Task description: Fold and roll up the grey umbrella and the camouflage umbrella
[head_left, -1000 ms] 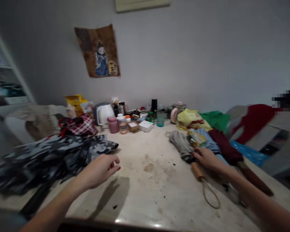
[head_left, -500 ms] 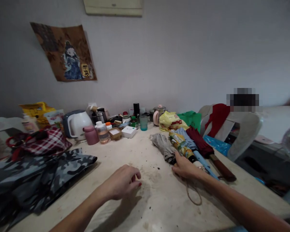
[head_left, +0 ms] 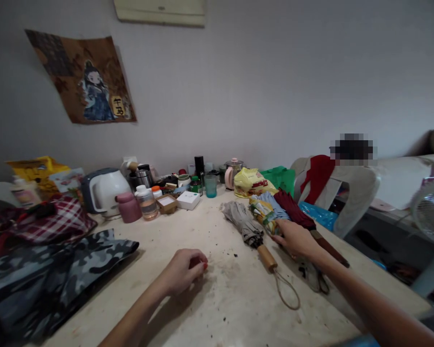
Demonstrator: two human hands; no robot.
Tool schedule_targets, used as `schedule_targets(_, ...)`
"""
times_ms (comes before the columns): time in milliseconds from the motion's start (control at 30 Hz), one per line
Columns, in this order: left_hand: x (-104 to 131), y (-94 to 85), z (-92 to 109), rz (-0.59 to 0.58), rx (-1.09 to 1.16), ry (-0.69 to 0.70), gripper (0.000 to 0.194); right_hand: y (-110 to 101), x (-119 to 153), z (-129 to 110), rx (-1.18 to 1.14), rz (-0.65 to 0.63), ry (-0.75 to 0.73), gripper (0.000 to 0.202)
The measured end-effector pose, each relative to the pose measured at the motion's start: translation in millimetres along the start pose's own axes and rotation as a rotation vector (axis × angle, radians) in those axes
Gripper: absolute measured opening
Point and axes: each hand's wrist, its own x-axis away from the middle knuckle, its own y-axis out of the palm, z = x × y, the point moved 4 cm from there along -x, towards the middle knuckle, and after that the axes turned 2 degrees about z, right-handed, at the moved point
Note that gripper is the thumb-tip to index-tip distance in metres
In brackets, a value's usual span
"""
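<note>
Several folded umbrellas lie side by side on the right of the table. Closest to the middle is a grey umbrella (head_left: 241, 221) with a wooden handle (head_left: 266, 258) and a cord loop. Beside it rests a yellow floral umbrella (head_left: 263, 214), then a light blue umbrella (head_left: 275, 205) and a dark red umbrella (head_left: 292, 208). My right hand (head_left: 298, 238) reaches over the floral umbrella, its fingers closed around the lower end, hiding part of it. My left hand (head_left: 188, 272) hovers over the table with curled fingers, nothing visible in them.
A camouflage cloth (head_left: 68, 270) covers the left of the table (head_left: 188, 318). Along the back stand a kettle (head_left: 110, 190), a pink jar (head_left: 128, 207), a white box (head_left: 188, 200), a teal cup (head_left: 210, 185) and a yellow bag (head_left: 253, 182). A fan (head_left: 432, 212) is at right.
My right hand has moved from the grey umbrella's handle to the floral umbrella, uncovering the wooden handle. My left hand keeps its curled shape. The view has shifted slightly right.
</note>
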Motion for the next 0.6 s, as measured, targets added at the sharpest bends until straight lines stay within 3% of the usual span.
schedule_targets(100,1,-3.5,-1,0.005,0.021,-0.019,0.027,6,2,11,0.181,-0.032,0.091,0.036)
schedule_targets(333,7,-7.3,8,0.011,-0.064,0.033,0.025,16,-6,14,0.072,-0.132,0.125,0.048)
schedule_targets(500,7,-5.4,8,0.027,-0.054,0.068,0.024,13,-11,16,-0.352,-0.013,0.220,0.054)
schedule_targets(600,5,-2.2,8,0.041,0.017,0.091,0.022,-1,-7,-3,-0.520,0.152,0.139,0.064)
